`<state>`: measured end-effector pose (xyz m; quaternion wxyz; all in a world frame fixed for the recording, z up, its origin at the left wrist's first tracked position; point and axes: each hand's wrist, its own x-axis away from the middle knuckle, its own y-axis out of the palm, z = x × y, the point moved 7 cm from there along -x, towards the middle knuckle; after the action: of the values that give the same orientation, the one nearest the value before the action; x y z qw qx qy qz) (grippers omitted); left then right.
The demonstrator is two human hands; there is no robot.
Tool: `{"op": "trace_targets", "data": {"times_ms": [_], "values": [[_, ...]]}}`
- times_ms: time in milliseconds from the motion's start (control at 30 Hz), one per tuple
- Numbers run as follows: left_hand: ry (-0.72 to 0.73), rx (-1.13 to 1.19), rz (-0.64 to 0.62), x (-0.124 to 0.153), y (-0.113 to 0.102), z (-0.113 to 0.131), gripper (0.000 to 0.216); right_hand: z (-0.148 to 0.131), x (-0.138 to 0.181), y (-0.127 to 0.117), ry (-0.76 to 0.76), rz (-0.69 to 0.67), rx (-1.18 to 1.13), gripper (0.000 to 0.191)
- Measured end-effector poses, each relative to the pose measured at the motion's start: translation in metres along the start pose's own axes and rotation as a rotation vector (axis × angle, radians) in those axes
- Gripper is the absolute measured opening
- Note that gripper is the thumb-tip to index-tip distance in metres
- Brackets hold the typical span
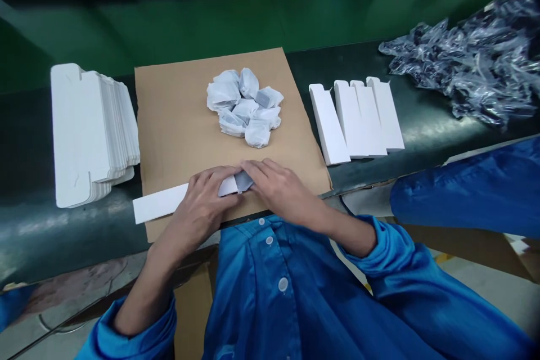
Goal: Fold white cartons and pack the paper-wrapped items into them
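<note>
My left hand (206,202) is wrapped round a long, narrow white carton (162,203) lying at the near edge of the cardboard sheet (172,124). At the carton's right end, a small grey item (243,181) shows, partly covered by my fingers. My right hand (280,188) has its fingers closed over that grey item, against the carton's end. How far the item sits inside the carton is hidden. Beyond my hands, a heap of small white-wrapped packets (244,108) rests on the cardboard.
A stack of flat white cartons (80,135) stands at the left. Several formed narrow white cartons (350,119) lie on the right. Crumpled clear plastic bags (476,67) are heaped at far right on the dark green bench (29,180). A blue sleeve (476,188) shows nearby.
</note>
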<state>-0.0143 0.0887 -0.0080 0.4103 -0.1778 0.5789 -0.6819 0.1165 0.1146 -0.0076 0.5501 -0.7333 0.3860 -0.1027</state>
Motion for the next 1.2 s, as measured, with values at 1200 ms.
{"op": "trace_targets", "data": {"times_ms": [1200], "values": [[-0.597, 0.785, 0.331, -0.135, 0.057, 0.053, 0.079, 0.183, 0.103, -0.16, 0.722, 0.491, 0.363, 0.051]]}}
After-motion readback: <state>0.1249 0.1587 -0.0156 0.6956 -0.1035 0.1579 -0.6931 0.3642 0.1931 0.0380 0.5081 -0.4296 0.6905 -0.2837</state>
